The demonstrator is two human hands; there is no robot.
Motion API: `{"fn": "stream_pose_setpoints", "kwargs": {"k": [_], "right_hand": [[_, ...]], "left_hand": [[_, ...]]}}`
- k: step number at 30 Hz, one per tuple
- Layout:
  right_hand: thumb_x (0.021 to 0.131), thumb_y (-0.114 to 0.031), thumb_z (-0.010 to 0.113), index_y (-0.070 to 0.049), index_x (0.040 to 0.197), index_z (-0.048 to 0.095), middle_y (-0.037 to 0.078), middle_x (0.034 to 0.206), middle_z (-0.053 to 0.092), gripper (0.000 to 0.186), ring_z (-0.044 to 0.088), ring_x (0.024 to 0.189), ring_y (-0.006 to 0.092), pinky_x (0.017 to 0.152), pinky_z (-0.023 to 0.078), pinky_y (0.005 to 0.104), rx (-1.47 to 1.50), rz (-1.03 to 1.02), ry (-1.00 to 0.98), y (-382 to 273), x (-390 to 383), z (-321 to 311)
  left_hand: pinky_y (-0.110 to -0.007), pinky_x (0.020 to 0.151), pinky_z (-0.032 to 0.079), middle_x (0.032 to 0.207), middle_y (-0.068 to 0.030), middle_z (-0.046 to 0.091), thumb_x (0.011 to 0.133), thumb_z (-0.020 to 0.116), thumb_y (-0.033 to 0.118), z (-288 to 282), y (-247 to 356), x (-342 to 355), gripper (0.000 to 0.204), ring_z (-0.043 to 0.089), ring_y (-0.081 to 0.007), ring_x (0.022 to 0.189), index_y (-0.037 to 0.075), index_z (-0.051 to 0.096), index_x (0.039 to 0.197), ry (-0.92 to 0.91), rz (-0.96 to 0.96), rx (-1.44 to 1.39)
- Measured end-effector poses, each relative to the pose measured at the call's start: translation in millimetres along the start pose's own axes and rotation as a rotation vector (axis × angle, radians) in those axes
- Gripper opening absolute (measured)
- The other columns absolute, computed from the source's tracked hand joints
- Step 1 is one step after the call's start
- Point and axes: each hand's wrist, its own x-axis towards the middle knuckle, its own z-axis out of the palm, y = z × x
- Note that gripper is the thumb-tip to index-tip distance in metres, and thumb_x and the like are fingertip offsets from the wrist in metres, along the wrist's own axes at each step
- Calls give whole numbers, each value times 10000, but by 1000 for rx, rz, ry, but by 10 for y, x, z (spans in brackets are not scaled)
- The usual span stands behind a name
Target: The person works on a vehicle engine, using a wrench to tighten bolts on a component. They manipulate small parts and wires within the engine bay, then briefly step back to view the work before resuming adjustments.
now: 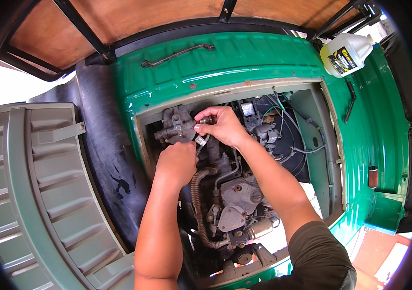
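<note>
Both my hands reach into an open engine bay in a green vehicle body (244, 55). My right hand (223, 126) pinches a small cylindrical fitting (205, 120) against the right side of a grimy grey cast housing (177, 124) at the bay's upper left. My left hand (177, 162) is closed just below that housing, gripping something I cannot make out. A ribbed metal hose (197, 205) curves down from under my left hand. The engine block (240, 203) with several bolted parts sits below my forearms.
A grey-green ribbed cover panel (36, 193) lies open at the left beside a black rubber mat (104, 145). A white plastic jug (348, 54) with a dark label rests on the green body at upper right. Wires and hoses (288, 130) crowd the bay's right side.
</note>
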Motion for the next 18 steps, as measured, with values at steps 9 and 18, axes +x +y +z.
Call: {"fn": "stream_pose_setpoints", "kwargs": {"k": [9, 18], "right_hand": [[964, 0, 595, 39, 1118, 685, 66, 866, 663, 182, 636, 730, 146, 654, 523, 295, 342, -57, 33, 15, 64, -50], [965, -71, 523, -27, 1032, 617, 83, 914, 602, 124, 619, 780, 235, 664, 503, 342, 945, 131, -65, 71, 98, -208]], "left_hand": [[-547, 825, 545, 906, -245, 719, 926, 711, 216, -43, 37, 7, 235, 696, -447, 923, 16, 666, 1041, 52, 81, -157], [-553, 809, 524, 895, -276, 701, 977, 645, 266, -154, 125, 7, 262, 671, -476, 891, 14, 673, 1043, 10, 149, -423]]}}
